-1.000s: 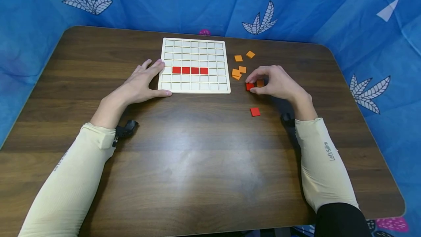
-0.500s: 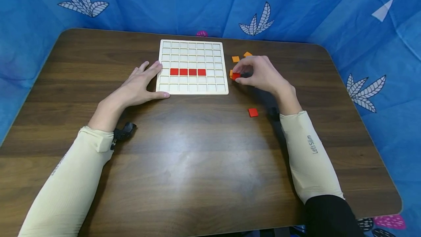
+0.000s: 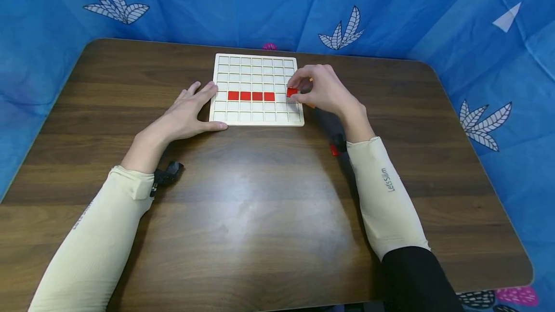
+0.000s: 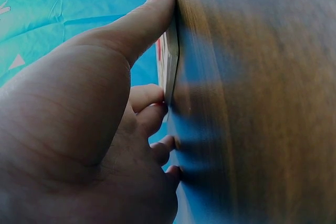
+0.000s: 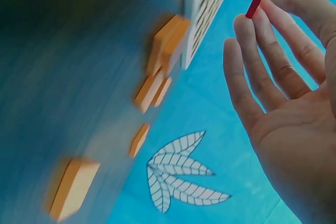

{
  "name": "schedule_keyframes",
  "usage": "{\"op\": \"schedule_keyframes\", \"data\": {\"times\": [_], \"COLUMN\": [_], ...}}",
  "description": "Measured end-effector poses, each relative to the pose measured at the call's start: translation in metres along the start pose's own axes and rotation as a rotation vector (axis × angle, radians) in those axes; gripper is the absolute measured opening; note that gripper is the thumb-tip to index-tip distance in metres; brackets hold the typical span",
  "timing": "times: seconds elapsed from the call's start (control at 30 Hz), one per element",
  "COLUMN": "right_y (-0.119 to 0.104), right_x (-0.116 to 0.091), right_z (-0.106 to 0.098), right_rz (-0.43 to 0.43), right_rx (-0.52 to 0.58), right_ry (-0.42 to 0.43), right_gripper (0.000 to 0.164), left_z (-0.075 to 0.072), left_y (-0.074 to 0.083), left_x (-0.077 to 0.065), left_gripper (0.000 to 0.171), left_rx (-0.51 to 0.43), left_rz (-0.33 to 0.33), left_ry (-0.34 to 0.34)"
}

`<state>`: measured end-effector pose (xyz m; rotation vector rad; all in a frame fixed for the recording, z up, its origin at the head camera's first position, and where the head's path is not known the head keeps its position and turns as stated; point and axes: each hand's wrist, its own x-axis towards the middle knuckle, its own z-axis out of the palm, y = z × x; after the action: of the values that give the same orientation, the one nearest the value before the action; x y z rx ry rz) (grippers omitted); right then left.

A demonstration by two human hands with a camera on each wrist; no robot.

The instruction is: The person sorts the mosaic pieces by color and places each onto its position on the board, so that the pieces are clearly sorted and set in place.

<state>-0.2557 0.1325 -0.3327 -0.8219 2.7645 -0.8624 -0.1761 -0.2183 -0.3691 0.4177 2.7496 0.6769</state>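
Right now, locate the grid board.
In the head view, the grid board lies toward the far side of the table, the left hand at its left edge.

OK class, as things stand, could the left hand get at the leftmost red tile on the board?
Probably yes: the left hand touches the board close to the tile, and nothing covers it. The right hand is over the board's right side, out of the way.

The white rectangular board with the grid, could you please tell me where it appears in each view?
Head: the white rectangular board lies above centre, grid up, with the left hand at its left edge.
Left wrist: only a thin edge-on strip of the board, at upper centre.
Right wrist: part of the board, slanted, at the top, slightly right of centre.
Shared landmark: blue cloth with white leaf prints.
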Motion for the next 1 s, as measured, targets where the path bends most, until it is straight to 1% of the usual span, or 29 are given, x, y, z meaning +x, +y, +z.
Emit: {"op": "schedule_keyframes", "data": {"times": [0.1,0.2,0.53,0.7,0.9,1.0], "right_y": [-0.006,-0.009,-0.002,-0.002,-0.004,-0.007], "right_x": [0.007,0.013,0.017,0.017,0.017,0.016], "right_z": [0.004,0.008,0.023,0.025,0.030,0.032], "right_rz": [-0.002,0.004,0.044,0.064,0.047,0.049], "right_rx": [-0.005,-0.013,-0.020,-0.018,-0.004,-0.014], "right_ry": [0.005,-0.012,-0.060,-0.034,-0.011,-0.006], "right_gripper": [0.023,0.023,0.024,0.023,0.014,0.013], "left_z": [0.001,0.002,-0.001,-0.001,-0.001,-0.001], "left_y": [-0.001,-0.001,0.000,0.000,0.000,0.000], "left_x": [0.000,0.000,0.000,0.001,0.001,0.001], "left_gripper": [0.108,0.108,0.107,0.107,0.107,0.107], "left_rx": [-0.005,-0.007,0.002,0.001,0.001,0.000], "left_rz": [-0.004,-0.008,0.000,0.004,0.006,0.005], "left_ry": [0.001,0.000,-0.002,-0.002,0.001,0.000]}}
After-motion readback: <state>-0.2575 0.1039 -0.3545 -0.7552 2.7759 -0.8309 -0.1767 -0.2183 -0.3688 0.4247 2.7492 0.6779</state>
